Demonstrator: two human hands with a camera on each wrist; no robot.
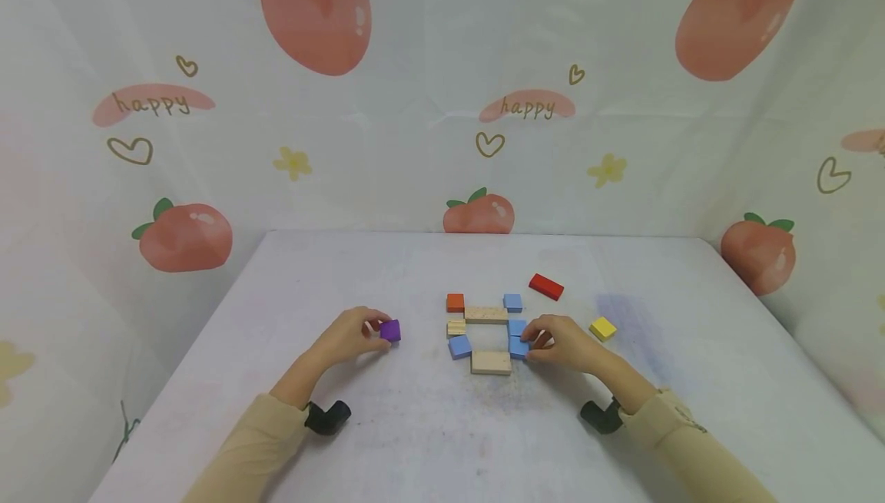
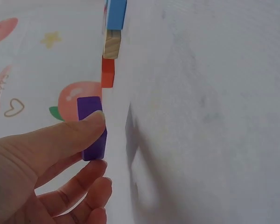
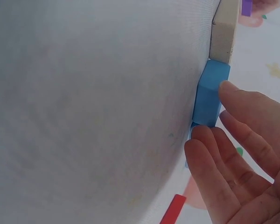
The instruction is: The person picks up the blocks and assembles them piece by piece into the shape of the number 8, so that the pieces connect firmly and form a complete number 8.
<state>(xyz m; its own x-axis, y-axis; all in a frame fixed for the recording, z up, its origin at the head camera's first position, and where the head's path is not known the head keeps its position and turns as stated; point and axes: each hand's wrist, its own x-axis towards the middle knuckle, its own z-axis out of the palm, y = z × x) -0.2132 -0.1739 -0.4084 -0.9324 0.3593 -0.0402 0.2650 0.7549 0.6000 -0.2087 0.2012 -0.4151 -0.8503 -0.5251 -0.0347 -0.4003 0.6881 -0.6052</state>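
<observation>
My left hand (image 1: 354, 334) pinches a purple block (image 1: 391, 331) left of the other blocks. In the left wrist view the thumb lies across the purple block (image 2: 91, 128), with a shadow on the table to its right. The thumb and fingertips of my right hand (image 1: 568, 343) touch the lower right blue block (image 1: 518, 348). In the right wrist view the thumb tip rests on the blue block (image 3: 207, 95), with the other fingertips close to its end.
Blue, orange (image 1: 455, 302) and plain wooden blocks form a rough ring, with a long wooden block (image 1: 486, 315) across its upper part and another wooden block (image 1: 491, 363) at its front. A red block (image 1: 546, 286) and a yellow block (image 1: 603, 329) lie to the right.
</observation>
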